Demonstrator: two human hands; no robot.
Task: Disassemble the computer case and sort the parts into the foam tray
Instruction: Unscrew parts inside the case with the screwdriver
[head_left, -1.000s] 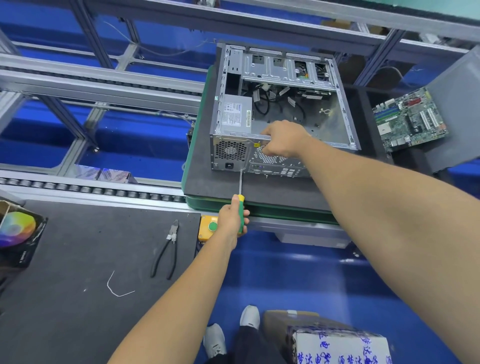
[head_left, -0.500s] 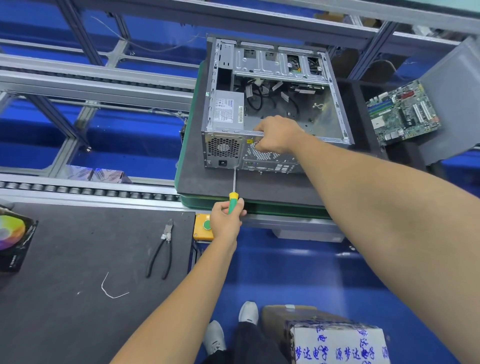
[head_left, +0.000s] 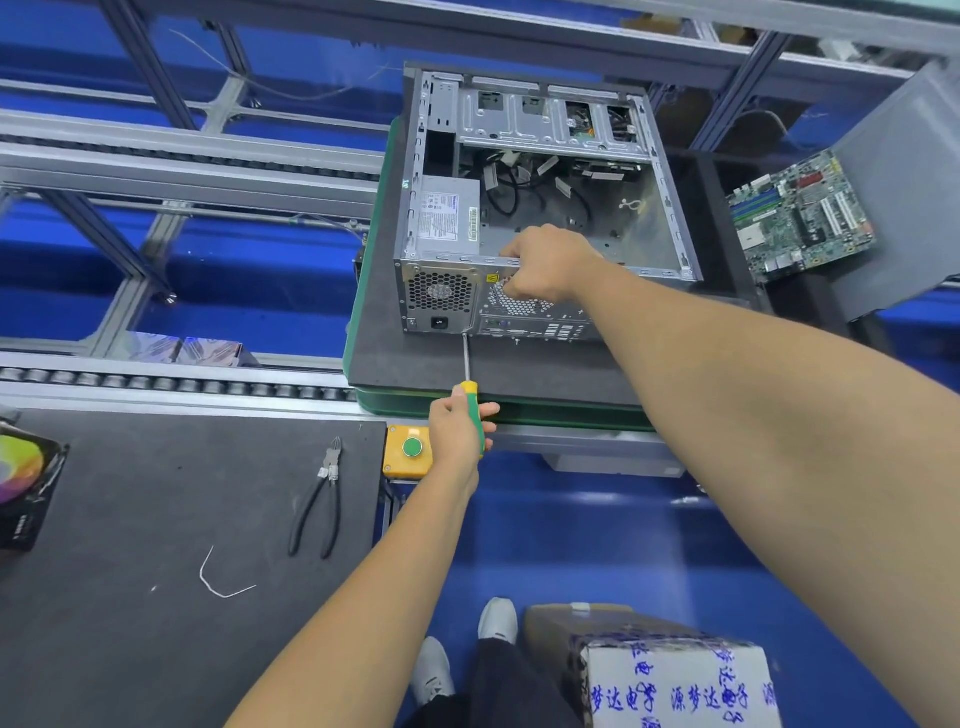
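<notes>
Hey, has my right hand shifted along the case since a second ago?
No. The right hand still grips the rear top edge of the case at the same spot, just right of the power supply.

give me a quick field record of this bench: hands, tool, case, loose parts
left hand: grips the screwdriver by its green and yellow handle
screwdriver tip: at the lower rear edge of the computer case, beside the power supply
right hand: curled over the case's top rear edge
case: side open, lying on a dark pad
motherboard: out of the case, to its right
pliers: lying untouched on the dark mat
push button: green, in a yellow box
</notes>
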